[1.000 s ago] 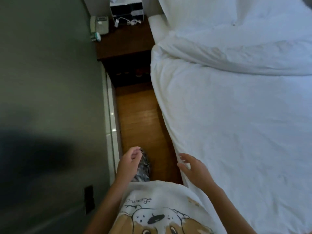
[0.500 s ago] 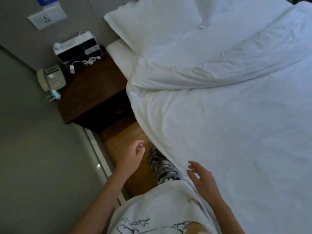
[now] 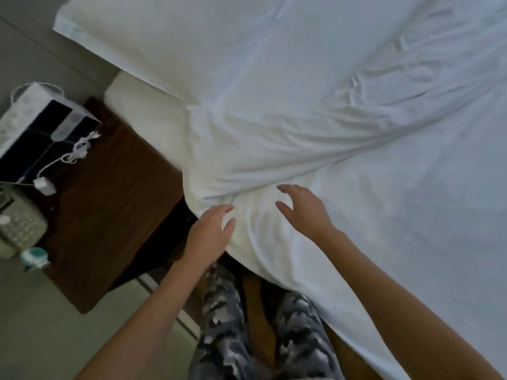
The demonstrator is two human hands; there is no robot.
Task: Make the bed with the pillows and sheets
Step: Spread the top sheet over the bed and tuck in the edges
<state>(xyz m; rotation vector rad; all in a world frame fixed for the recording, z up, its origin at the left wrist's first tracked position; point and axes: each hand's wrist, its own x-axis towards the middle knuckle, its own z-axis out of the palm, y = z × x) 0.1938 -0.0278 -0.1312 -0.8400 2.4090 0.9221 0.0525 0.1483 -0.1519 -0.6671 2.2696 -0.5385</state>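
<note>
A white bed sheet covers the mattress and hangs over its near side. A rumpled white duvet lies folded back across the upper bed, its corner drooping over the mattress edge. A white pillow sits at the head of the bed, top left. My left hand hovers with fingers apart at the sheet's side edge just below the duvet corner. My right hand is spread over the sheet close to the duvet's lower fold. Neither hand holds fabric.
A dark wooden nightstand stands left of the bed, carrying a black-and-white box, a white charger cable, a telephone and a small teal object. A narrow strip of wooden floor runs between wall and bed.
I have stepped toward the head of the bed. Both hands rose from near my waist and reached forward to the sheet beside the duvet corner.
</note>
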